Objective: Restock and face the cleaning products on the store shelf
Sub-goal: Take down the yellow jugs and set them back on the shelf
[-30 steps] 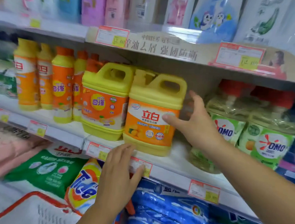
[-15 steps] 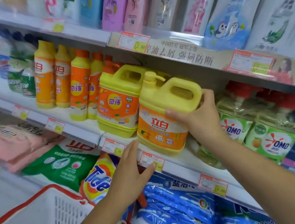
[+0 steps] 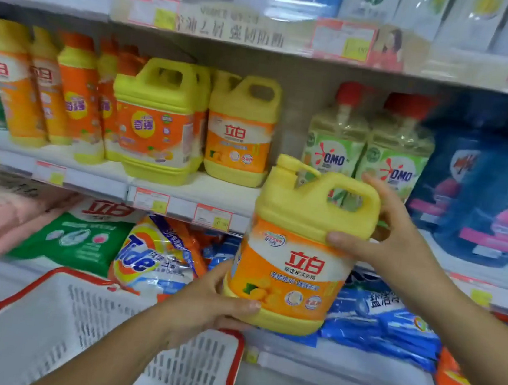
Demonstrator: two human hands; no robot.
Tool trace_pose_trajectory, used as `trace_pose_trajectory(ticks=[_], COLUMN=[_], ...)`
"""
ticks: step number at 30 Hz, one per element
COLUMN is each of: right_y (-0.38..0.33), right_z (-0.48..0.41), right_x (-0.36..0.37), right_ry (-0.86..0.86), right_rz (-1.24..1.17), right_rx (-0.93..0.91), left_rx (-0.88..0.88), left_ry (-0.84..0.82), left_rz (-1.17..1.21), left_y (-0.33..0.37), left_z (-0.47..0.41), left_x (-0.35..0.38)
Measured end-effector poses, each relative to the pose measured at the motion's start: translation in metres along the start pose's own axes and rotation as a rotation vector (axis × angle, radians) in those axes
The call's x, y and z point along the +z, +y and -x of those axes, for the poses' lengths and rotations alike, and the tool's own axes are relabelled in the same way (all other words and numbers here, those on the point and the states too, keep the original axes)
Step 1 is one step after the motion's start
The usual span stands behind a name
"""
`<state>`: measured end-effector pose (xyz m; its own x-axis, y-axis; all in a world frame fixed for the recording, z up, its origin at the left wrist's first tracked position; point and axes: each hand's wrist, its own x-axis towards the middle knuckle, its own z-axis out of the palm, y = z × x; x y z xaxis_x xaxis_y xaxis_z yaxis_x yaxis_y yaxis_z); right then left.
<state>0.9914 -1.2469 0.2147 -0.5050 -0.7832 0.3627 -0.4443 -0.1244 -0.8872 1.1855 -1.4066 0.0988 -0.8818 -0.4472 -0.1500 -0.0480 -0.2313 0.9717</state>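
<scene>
While left hand (image 3: 211,304) cups, right hand (image 3: 389,239) grips jug (image 3: 298,260)

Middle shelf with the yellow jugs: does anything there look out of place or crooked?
One yellow plastic jug with an orange label is off the white shelf, left hand under its base, right hand at its handle. Its twin stands further back than the neighbouring jug, leaving bare shelf in front. No spills show.

Observed yellow detergent jug (image 3: 298,260) off the shelf (image 3: 214,191), gripped at handle by right hand (image 3: 399,237), cupped under base by left hand (image 3: 208,304); noted matching jug (image 3: 240,130) on shelf behind, white basket (image 3: 41,326) below
</scene>
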Motion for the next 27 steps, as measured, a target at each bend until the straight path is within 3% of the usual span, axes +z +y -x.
trace_pose_trajectory(ticks=[5,8,12,15,18,23,27], right_y=[0.049,0.061,0.065,0.064,0.061,0.06,0.058], right_z=[0.034,0.045,0.054,0.061,0.064,0.071,0.076], right_x=[-0.045,-0.065,-0.092,-0.107,-0.115,-0.132,-0.136], right_ry=[-0.103,-0.168,-0.287,-0.237,-0.211,-0.364,-0.389], right_rz=[0.047,0.059,-0.046,-0.211,-0.13,-0.266,-0.313], right_rx=[0.19,0.207,0.22,0.278,0.246,0.288,0.316], left_rx=[-0.126,-0.154,-0.207,-0.16,-0.099,-0.023,-0.001], left_ry=[-0.062,-0.085,-0.155,-0.14,-0.092,-0.037,-0.053], left_rz=[-0.106,-0.225,-0.176,-0.3,-0.421,-0.494,-0.524], left_y=[-0.028,-0.04,-0.046,-0.052,-0.057,-0.06,-0.053], left_z=[0.003,-0.001,-0.009,-0.017,-0.019,-0.022,-0.02], left_x=[0.022,0.041,0.059,0.073,0.091,0.108,0.111])
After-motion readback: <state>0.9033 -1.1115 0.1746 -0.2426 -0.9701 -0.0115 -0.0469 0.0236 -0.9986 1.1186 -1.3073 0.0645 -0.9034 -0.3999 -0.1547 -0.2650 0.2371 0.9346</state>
